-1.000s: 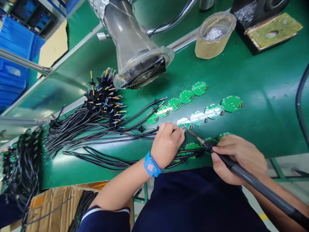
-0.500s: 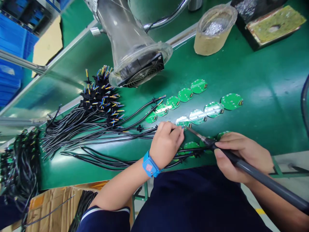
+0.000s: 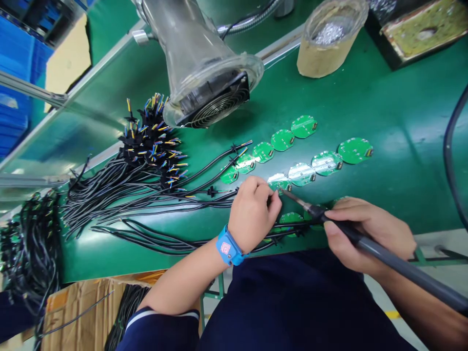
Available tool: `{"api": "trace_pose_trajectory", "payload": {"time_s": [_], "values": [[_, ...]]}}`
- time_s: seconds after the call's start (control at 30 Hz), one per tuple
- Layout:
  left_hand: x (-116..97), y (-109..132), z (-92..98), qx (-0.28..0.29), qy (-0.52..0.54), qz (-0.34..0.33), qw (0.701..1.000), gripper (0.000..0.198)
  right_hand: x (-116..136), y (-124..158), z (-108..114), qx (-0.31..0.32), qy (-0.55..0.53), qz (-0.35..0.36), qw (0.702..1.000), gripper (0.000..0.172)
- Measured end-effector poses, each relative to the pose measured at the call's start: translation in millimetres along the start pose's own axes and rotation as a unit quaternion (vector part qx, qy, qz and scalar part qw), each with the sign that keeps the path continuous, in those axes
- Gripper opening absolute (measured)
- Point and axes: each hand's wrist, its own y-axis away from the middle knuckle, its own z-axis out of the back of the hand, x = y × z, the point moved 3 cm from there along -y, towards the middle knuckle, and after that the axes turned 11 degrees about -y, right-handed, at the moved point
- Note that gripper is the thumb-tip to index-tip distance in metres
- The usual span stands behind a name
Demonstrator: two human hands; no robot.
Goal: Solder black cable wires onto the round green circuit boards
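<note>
My left hand (image 3: 253, 207), with a blue wristband (image 3: 229, 247), is pinched at the lower left edge of a round green circuit board (image 3: 279, 182); what its fingertips hold is too small to make out. In my right hand (image 3: 369, 234) is a soldering iron (image 3: 353, 236), its tip pointing left at the lower edge of that same board. More round boards (image 3: 302, 174) lie in rows up and to the right. Black cables (image 3: 215, 202) run from the left toward my left hand, and others pass below it over further boards.
A fume extractor with a fan (image 3: 219, 100) hangs above the bench. Behind are a round tub (image 3: 325, 53) and a yellow sponge tray (image 3: 426, 31). A large bundle of cables (image 3: 109, 190) lies left, another (image 3: 31, 243) at the far left. A cardboard box (image 3: 78, 312) stands below.
The fingers of my left hand have shifted slightly at the board's edge. The iron's tip has moved a little left and up. The whole view has shifted slightly.
</note>
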Motion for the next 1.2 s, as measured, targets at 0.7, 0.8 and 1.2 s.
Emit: {"api": "trace_pose_trajectory", "payload": {"time_s": [0.7,0.8,1.2], "values": [[3,-11,6.6,0.099,-0.008,0.002,0.995,0.01,-10,-14,1,0.03,-0.011,-0.038,0.999,0.011],[2,-12,6.5,0.102,0.0,0.014,0.995,0.011,-10,-14,1,0.026,-0.017,-0.04,0.999,0.013],[2,-24,5.3,0.154,-0.001,0.047,0.987,0.016,-17,-10,16,-0.1,-0.118,-0.017,0.988,0.012]]}}
